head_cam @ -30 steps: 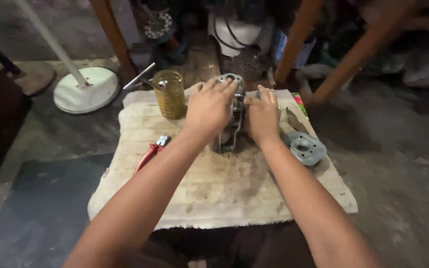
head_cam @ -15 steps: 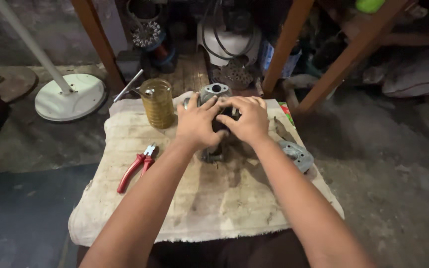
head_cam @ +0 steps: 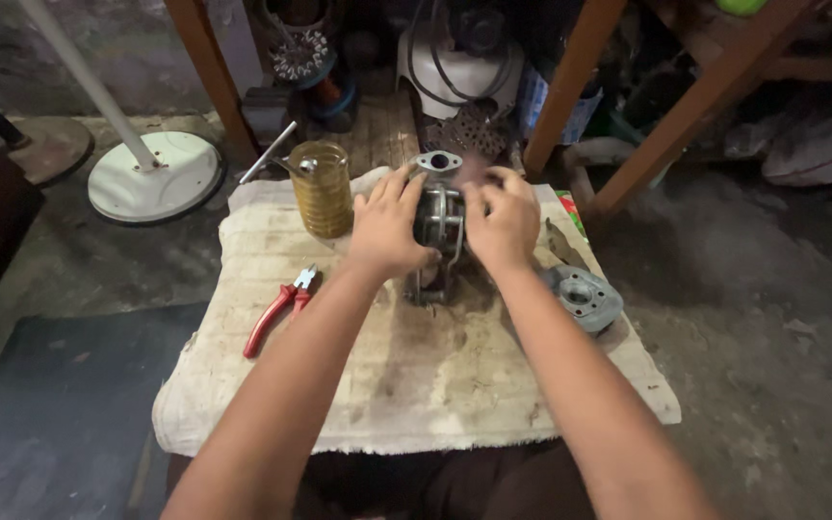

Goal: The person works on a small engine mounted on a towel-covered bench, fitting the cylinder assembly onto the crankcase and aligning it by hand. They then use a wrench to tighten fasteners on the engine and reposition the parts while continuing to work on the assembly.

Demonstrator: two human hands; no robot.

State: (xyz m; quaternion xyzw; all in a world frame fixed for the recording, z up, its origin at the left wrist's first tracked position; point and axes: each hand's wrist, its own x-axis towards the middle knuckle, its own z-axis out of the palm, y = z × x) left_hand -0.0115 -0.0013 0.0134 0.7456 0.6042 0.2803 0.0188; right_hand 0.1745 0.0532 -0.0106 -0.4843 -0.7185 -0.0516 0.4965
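A grey metal motor housing (head_cam: 438,217) stands on a stained cloth (head_cam: 416,376) spread over a low stand. My left hand (head_cam: 385,226) grips its left side, fingers wrapped over the top. My right hand (head_cam: 503,220) holds the right side, thumb and fingers pinched near its upper edge. Most of the housing is hidden between the hands; only its top flange with a hole and a bit of the lower frame show.
Red-handled pliers (head_cam: 279,308) lie on the cloth's left part. A glass jar of amber liquid (head_cam: 322,188) with a metal rod stands at the back left. A grey round metal cover (head_cam: 582,297) lies right. A white fan base (head_cam: 154,175) and wooden legs (head_cam: 570,87) stand behind.
The view has shifted slightly, so the cloth sits lower in the frame. Both hands stay on the housing; my right fingers have drawn up to its top edge.
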